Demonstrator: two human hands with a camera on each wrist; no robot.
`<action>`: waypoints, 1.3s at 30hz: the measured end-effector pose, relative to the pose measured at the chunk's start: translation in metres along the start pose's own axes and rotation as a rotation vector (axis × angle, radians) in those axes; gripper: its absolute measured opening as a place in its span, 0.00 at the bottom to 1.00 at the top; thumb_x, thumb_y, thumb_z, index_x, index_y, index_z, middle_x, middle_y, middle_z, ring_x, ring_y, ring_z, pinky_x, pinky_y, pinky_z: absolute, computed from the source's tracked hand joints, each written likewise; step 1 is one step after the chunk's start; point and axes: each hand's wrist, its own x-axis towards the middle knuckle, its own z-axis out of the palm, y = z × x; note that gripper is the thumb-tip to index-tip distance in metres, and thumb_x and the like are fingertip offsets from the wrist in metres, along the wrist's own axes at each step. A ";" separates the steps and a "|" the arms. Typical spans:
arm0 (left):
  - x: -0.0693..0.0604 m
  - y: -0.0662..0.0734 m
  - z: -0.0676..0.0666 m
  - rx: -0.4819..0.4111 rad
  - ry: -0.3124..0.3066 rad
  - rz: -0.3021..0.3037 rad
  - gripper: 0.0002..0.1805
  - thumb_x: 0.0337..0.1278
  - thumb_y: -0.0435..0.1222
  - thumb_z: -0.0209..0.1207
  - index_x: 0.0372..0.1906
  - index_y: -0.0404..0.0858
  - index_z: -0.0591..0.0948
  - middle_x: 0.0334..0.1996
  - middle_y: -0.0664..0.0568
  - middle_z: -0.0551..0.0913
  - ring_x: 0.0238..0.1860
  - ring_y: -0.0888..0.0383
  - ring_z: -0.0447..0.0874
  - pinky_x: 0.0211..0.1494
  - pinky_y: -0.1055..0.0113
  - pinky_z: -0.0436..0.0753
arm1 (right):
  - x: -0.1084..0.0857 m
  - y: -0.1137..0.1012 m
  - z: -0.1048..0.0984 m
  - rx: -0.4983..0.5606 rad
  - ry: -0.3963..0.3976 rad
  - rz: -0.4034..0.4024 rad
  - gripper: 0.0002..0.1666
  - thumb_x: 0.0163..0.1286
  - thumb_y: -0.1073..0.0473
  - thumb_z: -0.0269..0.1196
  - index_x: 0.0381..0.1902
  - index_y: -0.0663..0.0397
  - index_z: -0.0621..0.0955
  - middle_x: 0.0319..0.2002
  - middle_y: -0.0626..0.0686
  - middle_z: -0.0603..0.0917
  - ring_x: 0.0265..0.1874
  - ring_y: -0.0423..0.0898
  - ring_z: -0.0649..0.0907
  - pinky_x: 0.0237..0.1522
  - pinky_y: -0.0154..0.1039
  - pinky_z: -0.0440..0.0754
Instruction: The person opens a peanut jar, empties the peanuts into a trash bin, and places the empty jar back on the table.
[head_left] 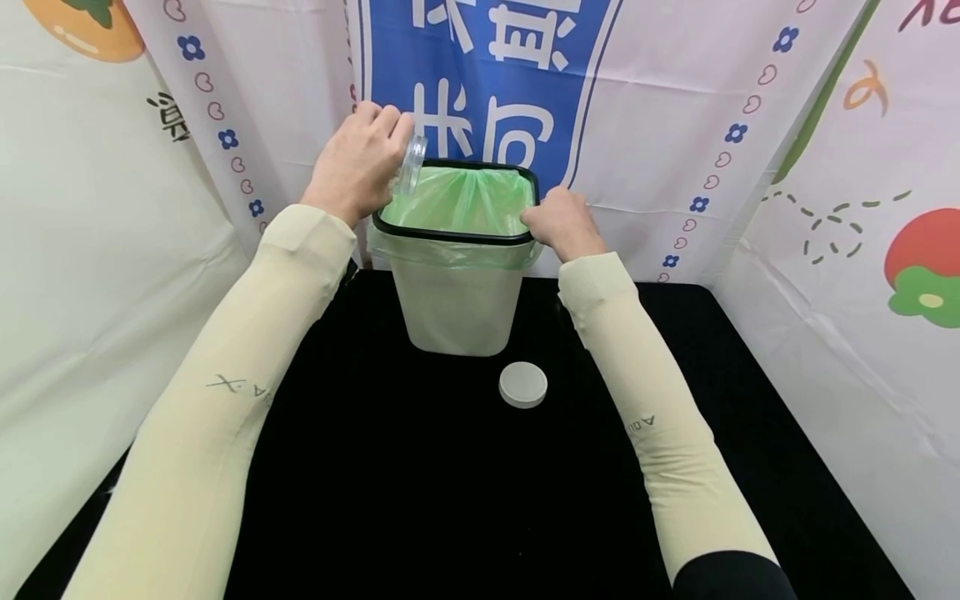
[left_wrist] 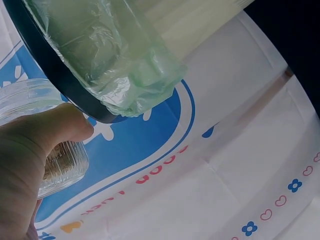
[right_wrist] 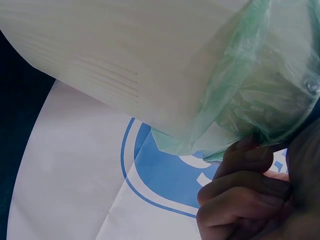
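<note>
My left hand grips a clear ribbed jar, tilted with its mouth at the left side of a waste bin. Something brownish shows inside the jar in the left wrist view; what it is I cannot tell. The bin is pale, with a black rim and a thin green bag lining it and folded over the outside. At the bin's right side, my right hand holds the rim with curled fingers, against the bag. The bin's inner bottom is hidden.
A round white lid lies on the black tabletop, in front of the bin and slightly right. Behind the bin hangs a printed cloth with a blue panel. White printed sheets enclose the table's sides.
</note>
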 end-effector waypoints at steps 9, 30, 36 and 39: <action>0.002 0.000 0.000 0.045 0.006 0.036 0.27 0.48 0.15 0.52 0.59 0.21 0.72 0.53 0.28 0.80 0.56 0.31 0.77 0.70 0.45 0.79 | 0.001 0.000 0.000 0.002 0.007 -0.002 0.15 0.73 0.54 0.54 0.24 0.48 0.68 0.20 0.48 0.67 0.18 0.44 0.68 0.22 0.39 0.68; -0.001 -0.004 0.003 0.062 0.046 0.084 0.23 0.56 0.12 0.47 0.59 0.20 0.73 0.56 0.27 0.80 0.56 0.31 0.79 0.69 0.44 0.81 | -0.001 -0.001 0.001 -0.005 0.006 -0.007 0.16 0.72 0.54 0.53 0.23 0.48 0.67 0.20 0.48 0.65 0.18 0.44 0.67 0.22 0.39 0.67; 0.000 -0.004 0.004 0.077 0.057 0.107 0.24 0.58 0.12 0.46 0.60 0.20 0.74 0.56 0.28 0.81 0.56 0.31 0.80 0.69 0.45 0.82 | -0.001 -0.002 0.001 -0.009 0.007 -0.006 0.15 0.72 0.54 0.53 0.24 0.48 0.67 0.20 0.48 0.66 0.17 0.44 0.67 0.21 0.38 0.67; 0.001 -0.003 0.004 0.081 0.059 0.110 0.22 0.60 0.12 0.49 0.60 0.20 0.74 0.56 0.28 0.81 0.56 0.31 0.80 0.68 0.45 0.82 | -0.001 -0.001 0.001 -0.013 0.006 -0.005 0.16 0.72 0.54 0.53 0.23 0.47 0.67 0.20 0.48 0.66 0.18 0.44 0.67 0.22 0.39 0.67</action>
